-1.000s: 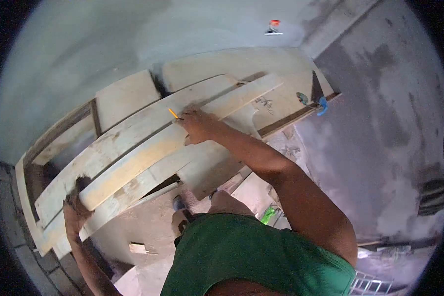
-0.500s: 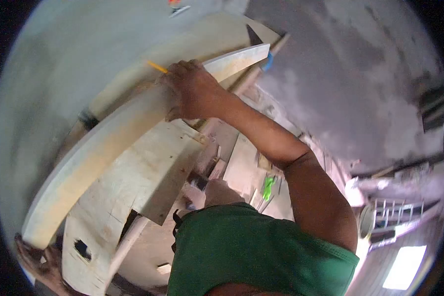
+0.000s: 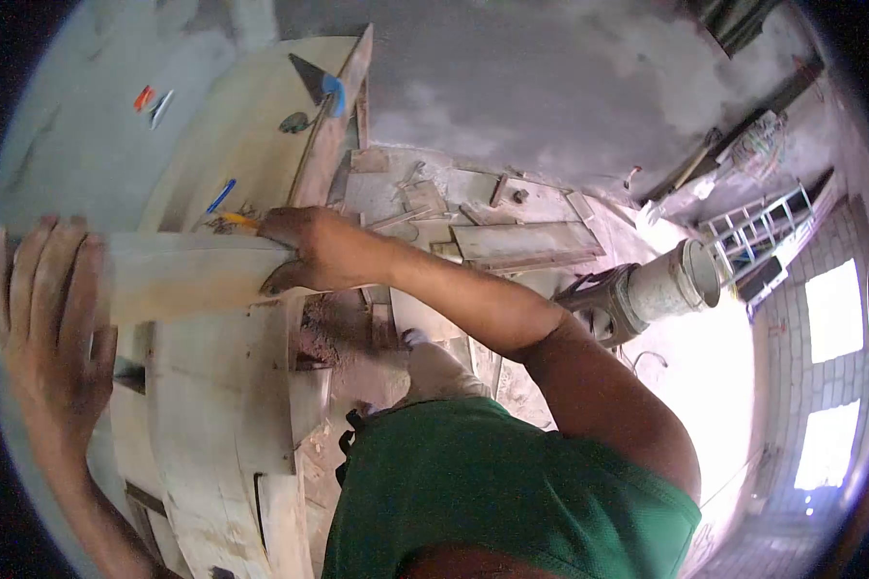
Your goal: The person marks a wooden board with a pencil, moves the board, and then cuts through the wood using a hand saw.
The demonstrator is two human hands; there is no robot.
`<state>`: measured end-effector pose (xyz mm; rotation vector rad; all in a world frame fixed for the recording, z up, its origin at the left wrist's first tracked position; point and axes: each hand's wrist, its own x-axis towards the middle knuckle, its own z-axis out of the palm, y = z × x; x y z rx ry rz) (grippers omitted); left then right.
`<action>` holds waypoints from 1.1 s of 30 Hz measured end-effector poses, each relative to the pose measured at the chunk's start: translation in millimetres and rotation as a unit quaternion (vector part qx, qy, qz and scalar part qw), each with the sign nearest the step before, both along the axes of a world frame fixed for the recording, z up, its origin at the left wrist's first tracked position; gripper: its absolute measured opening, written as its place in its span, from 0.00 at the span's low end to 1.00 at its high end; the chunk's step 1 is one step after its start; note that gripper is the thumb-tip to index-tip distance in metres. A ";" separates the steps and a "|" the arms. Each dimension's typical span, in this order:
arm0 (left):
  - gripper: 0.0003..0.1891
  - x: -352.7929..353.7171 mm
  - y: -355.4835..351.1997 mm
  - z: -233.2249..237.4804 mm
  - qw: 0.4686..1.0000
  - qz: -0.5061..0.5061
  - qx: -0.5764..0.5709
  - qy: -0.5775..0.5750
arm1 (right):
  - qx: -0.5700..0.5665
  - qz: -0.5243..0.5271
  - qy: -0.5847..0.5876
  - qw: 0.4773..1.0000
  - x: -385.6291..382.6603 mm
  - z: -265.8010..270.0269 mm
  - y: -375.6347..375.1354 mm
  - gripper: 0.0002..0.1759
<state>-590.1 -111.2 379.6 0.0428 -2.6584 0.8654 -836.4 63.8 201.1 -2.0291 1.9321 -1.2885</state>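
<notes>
Between the two hands' fingers: a pale board (image 3: pixel 188 280), long axis running crosswise from left hand (image 3: pixel 53 309) to right hand (image 3: pixel 309 246). Neither hand nearer; both are at it. From the right fingers the board stretches leftward; from the left fingers, rightward.

Right fingers: bent over the far edge, thumb at the near edge, keeping hold of the board. A yellow pencil (image 3: pixel 240 221) pokes out leftward from the same fingers. Board's right tip hidden by that hand.

Left fingers: straight, side by side, laid across the board's left end, thumb a little apart on the near side. Cannot tell whether they grip or only rest; underside out of sight.

On the near side of the fingers, a surface (image 3: pixel 227 386) of pale wooden sheets. Cannot tell if the board touches it.

Just beyond the right fingers, a slim blue pen (image 3: pixel 220 197). Farther the same way, a blue-handled saw (image 3: pixel 317 85). Beyond the left fingers, well apart, an orange-handled trowel (image 3: pixel 161 109). Off rightward of the right fingers: loose plank (image 3: pixel 526 239), pale bucket (image 3: pixel 671 282), then a ladder (image 3: pixel 761 224).
</notes>
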 end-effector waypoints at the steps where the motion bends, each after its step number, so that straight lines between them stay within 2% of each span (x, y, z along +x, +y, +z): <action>1: 0.41 -27.8 -1.3 1.5 0.999 -0.031 -0.010 -0.001 | -0.029 -0.017 -0.039 0.999 -10.6 -7.6 9.6 0.31; 3: 0.40 -86.6 -4.2 3.6 0.995 -0.074 -0.049 0.040 | -0.057 -0.043 -0.084 0.994 -40.7 -24.2 27.6 0.30; 5: 0.35 -140.8 -41.5 -12.2 0.987 -0.093 0.011 0.132 | -0.080 -0.150 -0.158 0.973 -82.5 -34.2 44.3 0.27; 6: 0.33 -167.5 -60.1 -20.0 0.977 -0.106 0.042 0.178 | -0.083 -0.153 -0.158 0.972 -106.3 -31.1 54.3 0.27; 7: 0.30 -196.1 -63.3 -17.8 0.957 -0.057 0.180 0.219 | -0.119 -0.188 -0.130 0.966 -132.0 -25.1 67.2 0.27; 9: 0.28 -268.2 -66.0 -13.1 0.917 0.002 0.307 0.255 | -0.156 -0.214 -0.105 0.959 -188.3 -15.5 83.4 0.26; 10: 0.26 -322.4 -53.1 -11.3 0.849 -0.133 0.457 0.229 | -0.163 -0.249 -0.119 0.947 -215.9 -14.7 90.7 0.25; 11: 0.26 -374.7 -29.9 -12.0 0.741 -0.259 0.589 0.189 | -0.167 -0.285 -0.135 0.934 -239.9 -17.2 97.3 0.24; 12: 0.27 -411.7 0.5 -12.3 0.597 -0.371 0.697 0.145 | -0.165 -0.284 -0.144 0.934 -261.1 -18.9 102.7 0.24; 13: 0.38 -429.8 89.0 -6.3 0.607 -0.319 0.707 0.172 | -0.155 -0.301 -0.144 0.930 -282.1 -18.8 106.7 0.23; 15: 0.49 -470.9 161.9 -3.2 0.621 -0.265 0.710 0.201 | -0.183 -0.314 -0.119 0.924 -327.5 -25.4 104.4 0.22; 16: 0.42 -505.7 160.3 -9.1 0.547 -0.300 0.754 0.204 | -0.187 -0.312 -0.124 0.923 -349.4 -30.8 101.8 0.22; 18: 0.35 -571.5 154.6 -23.7 0.472 -0.330 0.794 0.197 | -0.180 -0.359 -0.084 0.912 -387.8 -42.6 102.6 0.21; 19: 0.31 -602.3 146.4 -32.7 0.389 -0.365 0.826 0.183 | -0.182 -0.365 -0.090 0.909 -408.7 -48.7 105.1 0.21; 20: 0.27 -630.9 137.0 -41.6 0.302 -0.397 0.850 0.169 | -0.122 -0.366 -0.087 0.918 -431.8 -52.9 107.7 0.21; 21: 0.27 -655.8 119.0 -52.8 0.302 -0.396 0.852 0.164 | -0.061 -0.364 -0.084 0.925 -449.7 -56.3 110.5 0.22; 22: 0.28 -678.3 97.4 -63.9 0.541 -0.285 0.771 0.180 | -0.062 -0.369 -0.087 0.923 -463.9 -58.8 118.6 0.22; 23: 0.29 -700.5 83.5 -75.7 0.740 -0.155 0.630 0.181 | -0.066 -0.369 -0.089 0.923 -478.3 -61.9 133.7 0.21; 24: 0.29 -723.3 78.8 -88.4 0.740 -0.157 0.630 0.174 | -0.068 -0.370 -0.091 0.922 -492.2 -65.7 151.0 0.21; 26: 0.31 -764.4 71.8 -112.7 0.580 -0.234 0.743 0.237 | -0.076 -0.400 -0.108 0.907 -520.7 -100.7 199.0 0.23; 27: 0.31 -781.5 64.0 -122.0 0.577 -0.236 0.747 0.232 | -0.039 -0.430 -0.152 0.889 -528.3 -116.5 229.5 0.23; 29: 0.31 -819.2 51.0 -136.2 0.459 -0.237 0.821 0.245 | 0.046 -0.490 -0.278 0.825 -529.8 -151.2 301.0 0.21; 30: 0.31 -832.8 54.9 -138.9 0.455 -0.239 0.824 0.236 | 0.056 -0.531 -0.180 0.826 -532.7 -197.9 345.9 0.19; 31: 0.34 -841.7 62.9 -137.6 0.440 -0.160 0.834 0.291 | 0.125 -0.549 -0.182 0.806 -518.6 -216.4 385.1 0.17; 32: 0.37 -874.9 38.6 -151.9 0.420 -0.114 0.846 0.307 | 0.197 -0.559 -0.181 0.785 -505.0 -234.2 423.7 0.16; 33: 0.39 -908.5 14.4 -166.6 0.397 -0.068 0.857 0.322 | 0.261 -0.566 -0.119 0.773 -479.4 -263.9 464.5 0.13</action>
